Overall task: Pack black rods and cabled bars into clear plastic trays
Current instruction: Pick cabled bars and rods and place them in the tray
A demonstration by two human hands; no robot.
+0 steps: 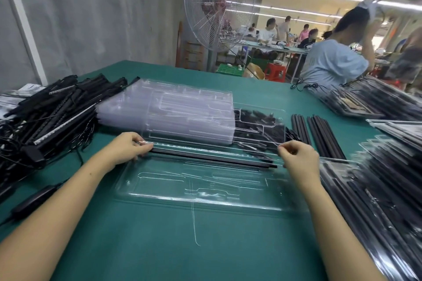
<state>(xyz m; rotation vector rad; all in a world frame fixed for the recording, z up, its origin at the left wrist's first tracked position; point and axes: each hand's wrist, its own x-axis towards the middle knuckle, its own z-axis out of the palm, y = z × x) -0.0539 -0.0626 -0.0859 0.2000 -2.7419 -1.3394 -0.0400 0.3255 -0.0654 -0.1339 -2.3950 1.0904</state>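
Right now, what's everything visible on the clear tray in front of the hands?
The clear tray is thin, glossy, transparent moulded plastic, lying flat on the green table straight ahead of the person. Its near recesses are empty; a long channel along the far edge holds black rods lying lengthwise. The left hand grips its far-left corner, the right hand pinches its far-right corner. Packed trays lie just to its right.
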